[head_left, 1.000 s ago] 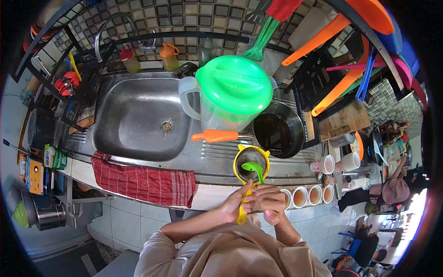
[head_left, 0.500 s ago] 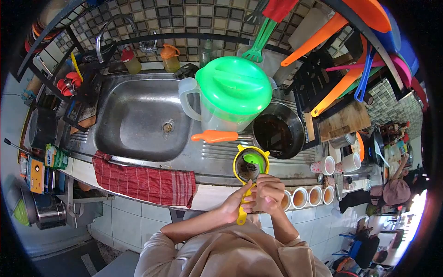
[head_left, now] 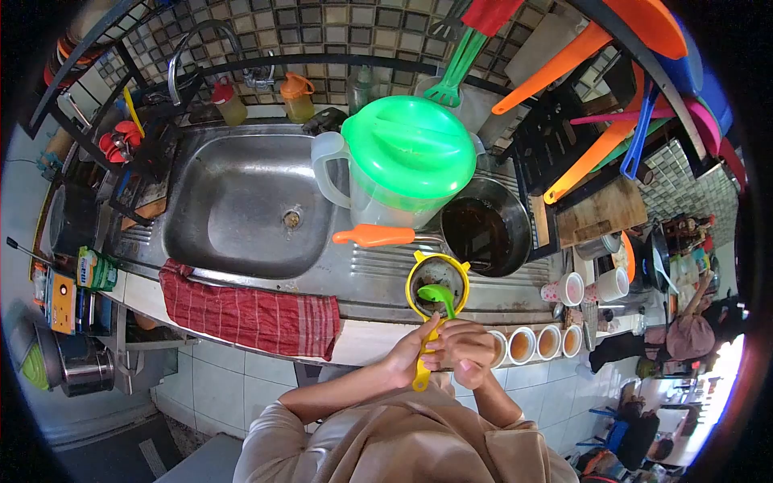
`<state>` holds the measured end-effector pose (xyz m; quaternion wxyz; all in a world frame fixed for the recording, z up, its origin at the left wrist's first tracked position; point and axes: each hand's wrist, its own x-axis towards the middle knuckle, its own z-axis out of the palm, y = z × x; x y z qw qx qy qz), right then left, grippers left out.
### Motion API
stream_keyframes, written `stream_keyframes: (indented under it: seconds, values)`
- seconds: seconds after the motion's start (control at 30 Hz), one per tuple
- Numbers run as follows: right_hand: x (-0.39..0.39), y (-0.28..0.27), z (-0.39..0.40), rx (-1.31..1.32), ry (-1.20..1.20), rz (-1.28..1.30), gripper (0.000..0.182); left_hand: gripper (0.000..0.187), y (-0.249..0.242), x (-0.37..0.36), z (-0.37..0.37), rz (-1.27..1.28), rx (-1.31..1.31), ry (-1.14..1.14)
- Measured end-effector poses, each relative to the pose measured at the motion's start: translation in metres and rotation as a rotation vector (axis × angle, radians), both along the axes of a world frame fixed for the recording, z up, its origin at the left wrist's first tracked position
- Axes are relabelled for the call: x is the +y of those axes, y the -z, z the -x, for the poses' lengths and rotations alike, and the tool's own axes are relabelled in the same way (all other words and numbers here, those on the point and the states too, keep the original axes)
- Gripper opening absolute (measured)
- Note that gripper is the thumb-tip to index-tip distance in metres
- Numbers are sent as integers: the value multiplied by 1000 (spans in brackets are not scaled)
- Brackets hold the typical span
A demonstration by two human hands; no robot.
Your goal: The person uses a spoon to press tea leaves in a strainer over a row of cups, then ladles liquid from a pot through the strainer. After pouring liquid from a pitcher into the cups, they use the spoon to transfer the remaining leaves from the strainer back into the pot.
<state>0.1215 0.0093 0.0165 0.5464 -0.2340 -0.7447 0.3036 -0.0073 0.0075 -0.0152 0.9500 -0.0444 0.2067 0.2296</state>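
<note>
My left hand (head_left: 406,356) is closed around the handle of a yellow strainer (head_left: 436,268). The strainer's mesh bowl is over the counter edge, with dark residue inside. My right hand (head_left: 465,349) grips a green spoon (head_left: 438,294), its head down in the strainer bowl. Just right of that hand stands a row of several cups (head_left: 522,346) filled with orange-brown liquid. Beyond the strainer are a clear pitcher with a green lid (head_left: 411,149) and a pot of dark liquid (head_left: 485,229) with an orange handle (head_left: 374,235).
To the left lie a steel sink (head_left: 233,209) and a red checked cloth (head_left: 250,314) draped over the counter edge. Stacked cups (head_left: 568,288) rest on their sides at right. Orange utensils (head_left: 555,68) hang from the rack above. Another person (head_left: 688,334) is at far right.
The green spoon has shifted left and lower within the strainer, its head now turned over the residue. My right hand has rotated slightly; the strainer stays almost in place.
</note>
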Motion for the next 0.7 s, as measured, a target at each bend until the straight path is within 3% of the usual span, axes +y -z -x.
stream_keyframes:
  seconds: [0.07, 0.37, 0.43, 0.5, 0.57, 0.7]
  values:
    - [5, 14, 1, -10, -13, -33, 27, 33, 2, 0, -4, 48, 115, -17]
    - [21, 6, 3, 113, -20, -54, 25, 33, 1, -7, 0, 40, 54, 10]
    - [11, 7, 8, -10, 51, -19, 41, 32, 5, -8, -1, 30, 40, -12]
    - [8, 10, 4, -18, 25, -13, 40, 30, 7, -8, 0, 24, 26, -30]
    - [12, 1, 2, 15, 10, -133, 23, 31, 8, -1, 1, 77, -22, 0]
    - [1, -10, -1, 18, -8, -74, 26, 30, 8, 0, 3, 2, -121, 3]
